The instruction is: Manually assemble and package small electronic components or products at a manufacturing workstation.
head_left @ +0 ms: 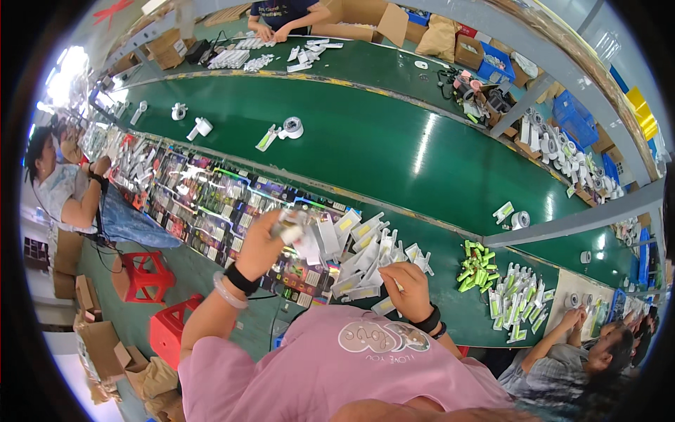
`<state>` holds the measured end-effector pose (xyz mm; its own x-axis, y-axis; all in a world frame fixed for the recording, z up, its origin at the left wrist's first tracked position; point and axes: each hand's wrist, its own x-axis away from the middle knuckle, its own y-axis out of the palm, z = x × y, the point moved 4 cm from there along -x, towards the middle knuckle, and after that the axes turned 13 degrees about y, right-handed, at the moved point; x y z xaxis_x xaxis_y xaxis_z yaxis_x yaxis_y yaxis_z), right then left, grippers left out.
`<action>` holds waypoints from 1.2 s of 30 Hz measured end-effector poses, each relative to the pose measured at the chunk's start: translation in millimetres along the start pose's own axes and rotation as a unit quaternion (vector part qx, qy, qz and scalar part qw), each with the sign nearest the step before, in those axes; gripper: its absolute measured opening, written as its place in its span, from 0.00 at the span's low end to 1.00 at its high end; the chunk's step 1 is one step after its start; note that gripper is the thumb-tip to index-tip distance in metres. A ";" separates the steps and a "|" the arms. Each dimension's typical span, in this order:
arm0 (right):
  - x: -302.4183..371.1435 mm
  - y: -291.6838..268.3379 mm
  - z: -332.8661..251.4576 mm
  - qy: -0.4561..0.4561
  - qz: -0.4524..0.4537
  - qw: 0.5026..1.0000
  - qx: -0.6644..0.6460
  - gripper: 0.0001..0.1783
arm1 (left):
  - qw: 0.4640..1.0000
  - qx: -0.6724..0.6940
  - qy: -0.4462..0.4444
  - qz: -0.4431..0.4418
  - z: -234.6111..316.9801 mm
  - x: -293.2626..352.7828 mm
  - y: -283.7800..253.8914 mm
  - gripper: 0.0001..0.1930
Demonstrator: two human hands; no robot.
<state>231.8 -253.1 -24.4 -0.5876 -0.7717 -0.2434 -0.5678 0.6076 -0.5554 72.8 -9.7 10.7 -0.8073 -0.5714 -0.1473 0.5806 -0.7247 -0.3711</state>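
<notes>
Now your left hand (261, 243) is up off the bench, fingers curled tight around a small white packet (304, 235) that is blurred in the picture. Its long axis runs roughly across the view, from your fist out toward your right, tipping slightly downward at the far end; which end is the front I cannot tell through the blur. It hangs just above the left edge of the heap of white packets (365, 257) spread on the green bench (450, 316).

Your right hand (404, 285) is down low at the near side of that heap, fingers bent and closed on a flat white packet (385, 304) lying at the bench's near edge. That one's long axis slants from lower left to upper right, though your hand hides most of it.

You wear a black band and a pale bangle (226, 292) on the left wrist, and a dark band on the right. Left of the heap runs a long row of glossy printed cards (204, 200), laid side by side along the bench. To your right sits a cluster of bright green pieces (476, 266), then another batch of white and green packets (517, 299) in front of a co-worker's hands (575, 320). Beyond the bench, the wide green conveyor belt (394, 144) carries a roll of tape (292, 126).
</notes>
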 end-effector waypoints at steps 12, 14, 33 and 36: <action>-29.6 9.5 39.0 0.071 -0.076 0.994 0.040 0.08 | 0.976 0.197 -0.060 0.076 -146.4 -172.3 6.5 0.09; -36.5 11.6 46.2 0.084 -0.079 0.992 0.049 0.08 | 0.959 0.250 -0.123 0.055 -167.0 -206.5 32.1 0.10; -98.6 -126.7 349.1 0.592 0.048 0.678 0.434 0.38 | 0.875 0.365 -0.232 0.217 -204.1 -99.7 0.5 0.13; -101.7 -119.5 348.4 0.574 0.082 0.686 0.441 0.31 | 0.849 0.409 -0.255 0.216 -168.1 -47.6 -3.1 0.13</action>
<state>560.3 -312.8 -210.3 -0.9557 0.2563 0.1446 -0.1678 -0.0708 -0.9833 91.8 84.5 -135.3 -0.4716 -0.7933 0.3850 0.8578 -0.3116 0.4087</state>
